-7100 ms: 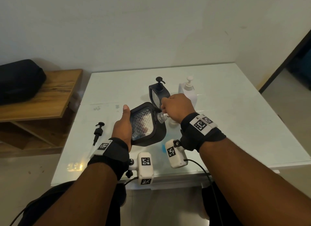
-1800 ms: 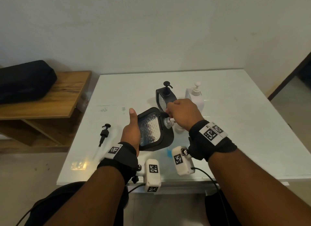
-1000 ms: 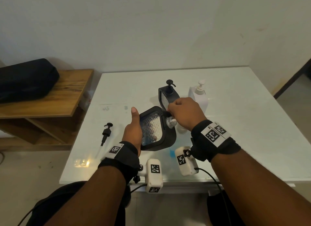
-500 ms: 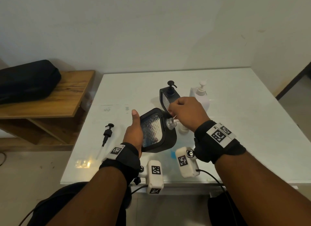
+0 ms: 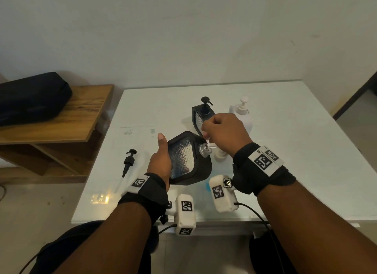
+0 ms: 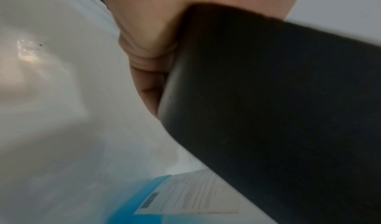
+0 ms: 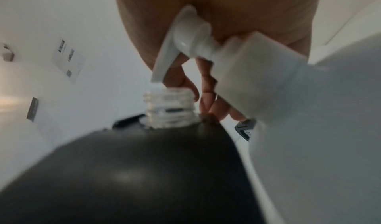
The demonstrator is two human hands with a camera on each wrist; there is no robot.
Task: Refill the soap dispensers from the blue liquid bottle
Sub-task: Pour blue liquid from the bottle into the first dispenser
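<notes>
Left hand [image 5: 160, 161] grips tilted black dispenser [image 5: 188, 158], thumb up, clear threaded neck [image 5: 204, 149] uncapped. Right hand [image 5: 223, 134] curled just above the neck. Second black dispenser [image 5: 202, 114] and white dispenser [image 5: 241, 112] upright behind on white table [image 5: 295, 151]. Loose black pump [image 5: 127, 164] lies left.

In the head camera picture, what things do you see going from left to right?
Black bag → wooden shelf → loose black pump → left hand → held black dispenser → right hand → white pump bottle.

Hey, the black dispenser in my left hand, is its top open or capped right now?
Open. The black dispenser shows a bare threaded neck with no pump on it; a black pump lies apart on the table.
</notes>
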